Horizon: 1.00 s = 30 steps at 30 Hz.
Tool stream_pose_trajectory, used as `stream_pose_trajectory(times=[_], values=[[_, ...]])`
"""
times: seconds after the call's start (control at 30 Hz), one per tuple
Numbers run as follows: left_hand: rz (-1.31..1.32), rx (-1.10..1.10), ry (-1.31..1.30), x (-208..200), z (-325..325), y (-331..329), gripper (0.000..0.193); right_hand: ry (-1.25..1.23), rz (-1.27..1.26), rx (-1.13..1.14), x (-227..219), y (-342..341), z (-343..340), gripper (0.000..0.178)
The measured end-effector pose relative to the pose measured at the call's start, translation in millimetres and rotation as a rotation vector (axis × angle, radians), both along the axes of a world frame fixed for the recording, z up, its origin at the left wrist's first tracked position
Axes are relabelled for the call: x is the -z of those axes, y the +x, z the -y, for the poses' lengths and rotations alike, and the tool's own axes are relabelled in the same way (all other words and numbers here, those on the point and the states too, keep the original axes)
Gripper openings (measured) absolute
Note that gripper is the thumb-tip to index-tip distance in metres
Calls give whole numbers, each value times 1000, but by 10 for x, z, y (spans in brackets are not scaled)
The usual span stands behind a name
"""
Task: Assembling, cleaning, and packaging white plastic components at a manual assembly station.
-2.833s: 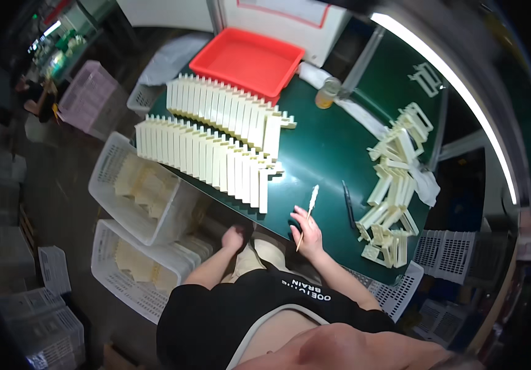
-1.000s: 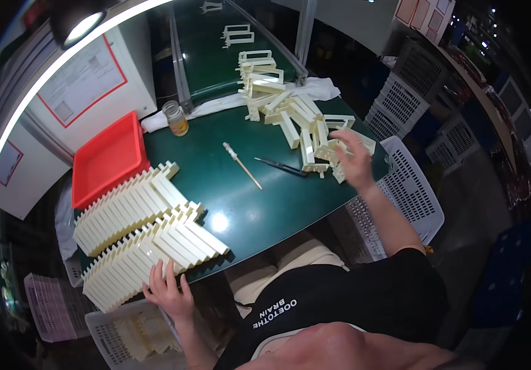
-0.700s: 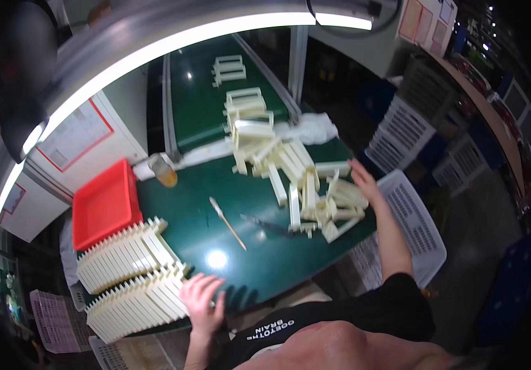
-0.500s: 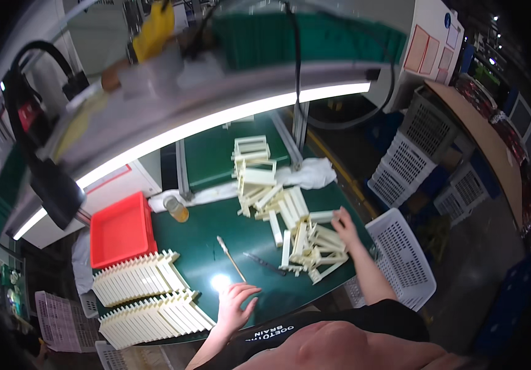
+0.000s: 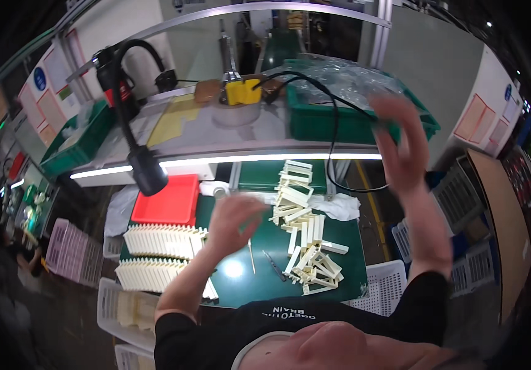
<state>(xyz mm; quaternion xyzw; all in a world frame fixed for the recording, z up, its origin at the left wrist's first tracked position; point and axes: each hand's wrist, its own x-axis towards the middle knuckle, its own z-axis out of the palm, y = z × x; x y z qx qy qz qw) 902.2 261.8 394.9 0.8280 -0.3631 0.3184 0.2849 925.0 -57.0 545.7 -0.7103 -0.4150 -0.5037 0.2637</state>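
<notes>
My left hand [image 5: 233,222], blurred by motion, is raised above the green bench [image 5: 352,246]. Its fingers and thumb are apart and nothing shows in them. Higher up at the right, my right hand [image 5: 403,145] is in front of a green bin [image 5: 339,123]; its blurred fingers are spread with a gap between them. A loose heap of cream plastic frames [image 5: 311,265] lies right of centre. To the left, similar cream pieces form an upper row [image 5: 160,240] and a lower row [image 5: 151,274]. Between them lie a thin stick [image 5: 252,256] and a dark slender tool [image 5: 273,265].
A red tray [image 5: 166,200] stands behind the rows. A black lamp [image 5: 148,169] and a lit strip [image 5: 277,158] hang over the bench. The shelf holds a round tub [image 5: 236,115] with a yellow-topped object [image 5: 244,92]. A white basket [image 5: 385,287] stands at lower right.
Both hands have risen: the right has left the cream frames and lifted toward the shelf, the left has come up off the bench's near side. The view has tilted up, showing more shelf.
</notes>
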Motion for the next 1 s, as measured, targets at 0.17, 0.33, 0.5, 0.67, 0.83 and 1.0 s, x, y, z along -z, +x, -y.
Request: stream_pose_trajectory(times=[0.17, 0.33, 0.5, 0.67, 0.83, 1.0], values=[[347, -230, -366, -1062, -136, 1003, 69, -388, -476, 227, -959, 1125, -1343, 50], [-218, -279, -275, -1041, 29, 1710, 96, -703, -930, 412, -1040, 1803, -1538, 65], [-256, -478, -300, -997, 62, 1661, 130, -662, -1107, 521, -821, 1873, -1699, 52], [-273, -505, -298, -1070, 224, 1697, 134, -1199, -809, 289, -708, 2503, -1085, 40], [-267, -481, -290, -1031, 240, 1773, 132, -1265, -867, 352, -715, 2173, -1213, 42], [-299, -421, -320, -1090, 214, 1701, 127, -1095, -502, 305, -746, 2779, -871, 28]])
